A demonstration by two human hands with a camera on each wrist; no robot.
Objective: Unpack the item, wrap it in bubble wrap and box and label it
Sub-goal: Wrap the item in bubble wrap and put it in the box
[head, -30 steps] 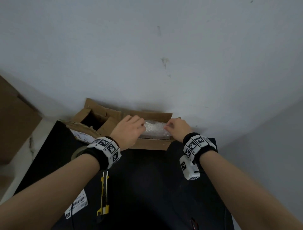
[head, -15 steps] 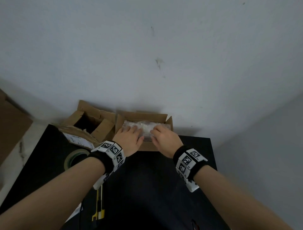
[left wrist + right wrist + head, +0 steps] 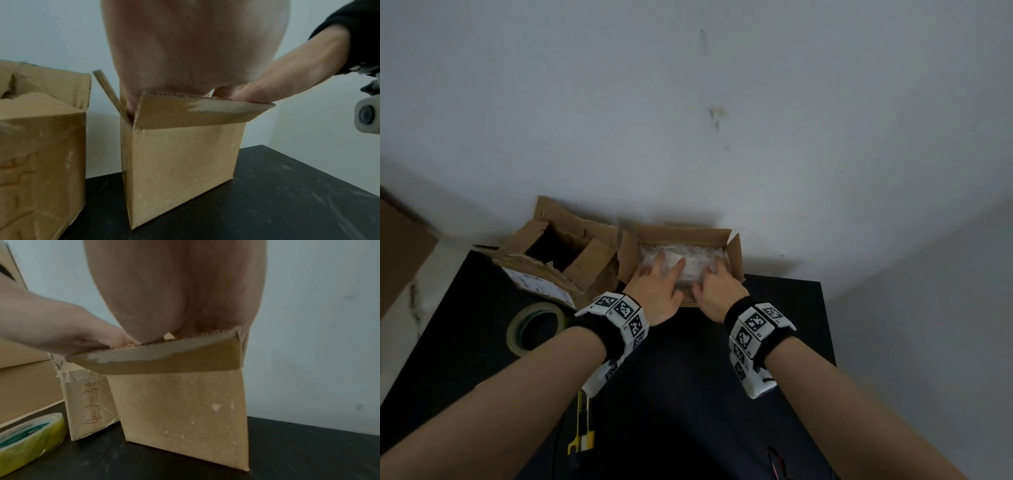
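A small open cardboard box [image 3: 736,257] stands at the far edge of the black table [image 3: 688,394]. Inside it lies the bubble-wrapped item [image 3: 690,262]. My left hand [image 3: 664,270] presses on the left part of the bundle with straight, spread fingers. My right hand [image 3: 714,277] reaches in beside it and rests on the right part. In the left wrist view my left palm [image 3: 185,65] dips behind the box's front flap [image 3: 195,112]. The right wrist view shows the right hand [image 3: 174,288] over the same box [image 3: 185,410]; both hands' fingertips are hidden there.
A second, opened box [image 3: 558,260] with a shipping label stands just left of the small one. A tape roll [image 3: 536,327] lies at the left, and a yellow utility knife [image 3: 583,425] lies under my left forearm. The wall is right behind the boxes.
My hands went from the two ends of the bundle to its top. The bundle now sits lower inside the box.
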